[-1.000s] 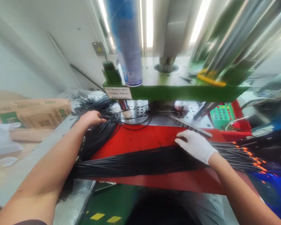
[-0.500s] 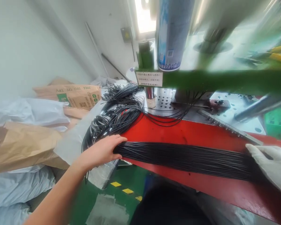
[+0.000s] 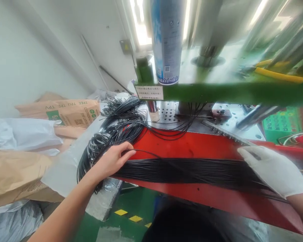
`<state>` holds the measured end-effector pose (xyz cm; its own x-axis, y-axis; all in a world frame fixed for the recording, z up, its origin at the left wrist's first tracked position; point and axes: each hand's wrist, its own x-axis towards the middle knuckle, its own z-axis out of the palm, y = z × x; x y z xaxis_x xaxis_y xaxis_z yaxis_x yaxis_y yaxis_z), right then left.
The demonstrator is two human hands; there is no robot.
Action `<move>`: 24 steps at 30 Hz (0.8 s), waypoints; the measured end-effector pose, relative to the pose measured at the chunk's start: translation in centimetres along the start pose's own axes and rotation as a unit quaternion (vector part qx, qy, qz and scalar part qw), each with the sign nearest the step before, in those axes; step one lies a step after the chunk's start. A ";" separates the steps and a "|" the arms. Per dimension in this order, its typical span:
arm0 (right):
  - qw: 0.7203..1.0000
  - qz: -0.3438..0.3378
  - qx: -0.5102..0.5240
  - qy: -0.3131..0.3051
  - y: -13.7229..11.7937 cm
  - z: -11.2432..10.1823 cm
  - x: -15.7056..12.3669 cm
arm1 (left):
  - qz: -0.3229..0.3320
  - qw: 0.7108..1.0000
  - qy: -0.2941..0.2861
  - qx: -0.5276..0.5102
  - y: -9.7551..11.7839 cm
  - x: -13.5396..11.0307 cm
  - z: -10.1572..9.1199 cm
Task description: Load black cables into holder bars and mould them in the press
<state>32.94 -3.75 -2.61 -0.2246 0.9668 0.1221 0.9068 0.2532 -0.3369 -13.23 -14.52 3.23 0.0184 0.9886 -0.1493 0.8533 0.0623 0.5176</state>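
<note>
A long bundle of thin black wires (image 3: 187, 171) lies across the red front ledge (image 3: 192, 146) of a green press machine. My bare left hand (image 3: 113, 159) rests on the bundle's left end, fingers curled over the wires with one strand looping above them. My right hand (image 3: 272, 169), in a white glove, lies flat on the right part of the bundle, fingers stretched out. A tangled heap of more black wires (image 3: 116, 131) sits behind my left hand, with some strands running under the machine.
A blue spray can (image 3: 166, 40) stands on the green machine frame (image 3: 229, 92). A metal bar with holes (image 3: 224, 134) lies on the perforated steel plate. Brown paper sacks (image 3: 65, 112) and white bags are piled at left. A green control panel (image 3: 280, 122) is at right.
My left hand came from the wire heap down onto the bundle's left end. My right hand slid rightward along the bundle. The view swung left, then partly back.
</note>
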 end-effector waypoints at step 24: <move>0.999 -0.039 -0.001 -0.011 -8.4 -2.2 2.3 | 0.065 0.985 -0.131 0.091 -0.1 0.2 -1.2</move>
<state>25.62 -3.78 2.58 -0.3018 0.9449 0.1270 0.8874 0.3271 -0.3248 -13.95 -14.22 4.12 0.2477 0.9159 -0.3158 0.9134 -0.1122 0.3912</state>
